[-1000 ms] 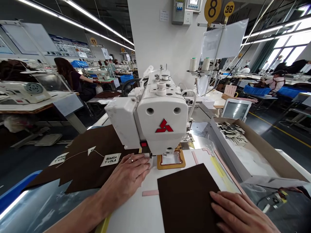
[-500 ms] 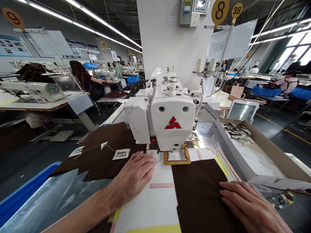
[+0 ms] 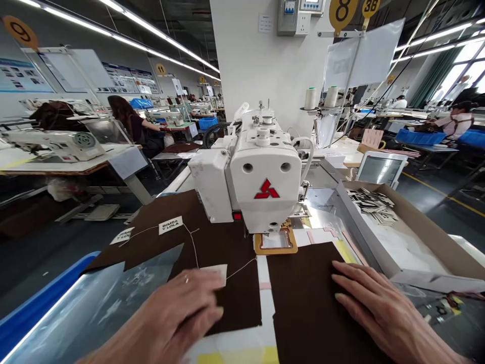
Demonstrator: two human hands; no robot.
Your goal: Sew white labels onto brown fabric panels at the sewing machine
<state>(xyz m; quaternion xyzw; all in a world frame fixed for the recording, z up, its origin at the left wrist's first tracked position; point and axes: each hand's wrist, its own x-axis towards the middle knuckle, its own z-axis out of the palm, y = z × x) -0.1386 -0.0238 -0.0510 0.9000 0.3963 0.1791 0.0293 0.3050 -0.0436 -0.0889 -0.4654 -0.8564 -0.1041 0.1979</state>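
My left hand [image 3: 178, 313] lies at the near left on a brown fabric piece [image 3: 235, 298], its fingers curled over the white label [image 3: 216, 273] sewn on it. A thin thread [image 3: 242, 265] runs from that label toward the orange clamp frame [image 3: 276, 242] under the white sewing machine [image 3: 265, 187]. My right hand [image 3: 375, 308] rests flat, fingers spread, on a second brown fabric piece [image 3: 303, 293] whose far edge touches the clamp frame.
More brown pieces with "BIMBA Y LOLA" labels [image 3: 170, 225] lie left of the machine, linked by thread. A cardboard box [image 3: 420, 237] holding several loose labels [image 3: 373, 205] stands at the right, with a touch screen [image 3: 381, 169] behind it. A blue bin [image 3: 38, 298] is at the near left. Other people sew at benches behind.
My left hand pulled the labelled brown piece back from under the machine toward me, trailing thread. My right hand slid the other brown piece forward up to the clamp frame.
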